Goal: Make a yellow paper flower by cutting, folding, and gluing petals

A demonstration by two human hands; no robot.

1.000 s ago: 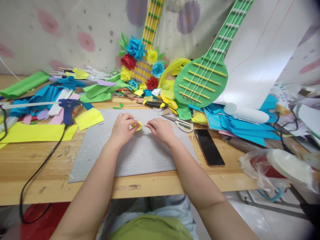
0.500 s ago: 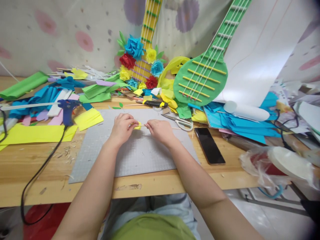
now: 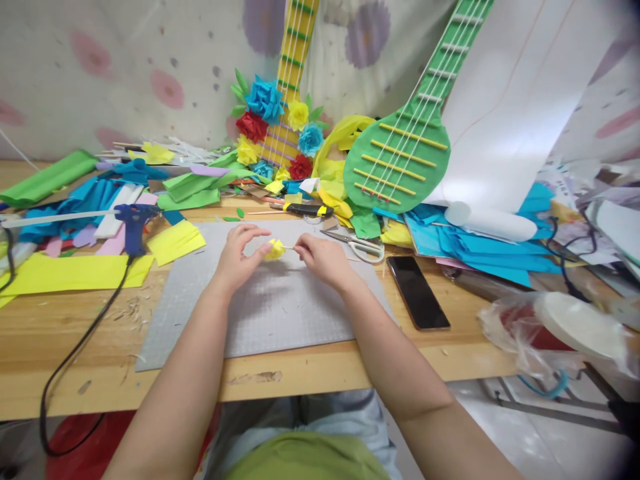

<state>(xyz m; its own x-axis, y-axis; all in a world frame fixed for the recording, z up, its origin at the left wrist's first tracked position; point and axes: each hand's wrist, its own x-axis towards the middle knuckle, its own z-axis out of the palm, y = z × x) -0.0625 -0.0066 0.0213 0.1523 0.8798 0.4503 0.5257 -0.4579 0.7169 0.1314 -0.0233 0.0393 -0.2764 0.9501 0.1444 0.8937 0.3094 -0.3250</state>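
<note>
A small yellow paper flower (image 3: 275,250) sits at the left end of a thin stick (image 3: 289,248), above the grey cutting mat (image 3: 290,313). My right hand (image 3: 323,260) pinches the stick just right of the flower. Beside the flower's left side, my left hand (image 3: 240,257) has its thumb and fingers apart, the thumb tip close to the petals; whether it touches them I cannot tell. White-handled scissors (image 3: 367,250) lie on the mat beyond my right hand.
To the left stands a blue glue gun (image 3: 135,223) with its cord over the table edge. A phone (image 3: 417,293) lies right of the mat. Behind are a utility knife (image 3: 303,209), coloured paper piles, a green paper instrument (image 3: 397,163) and a yellow one with flowers (image 3: 287,127).
My left hand has opened and let go of the yellow flower, which now shows more fully. The right hand keeps its pinch on the stick.
</note>
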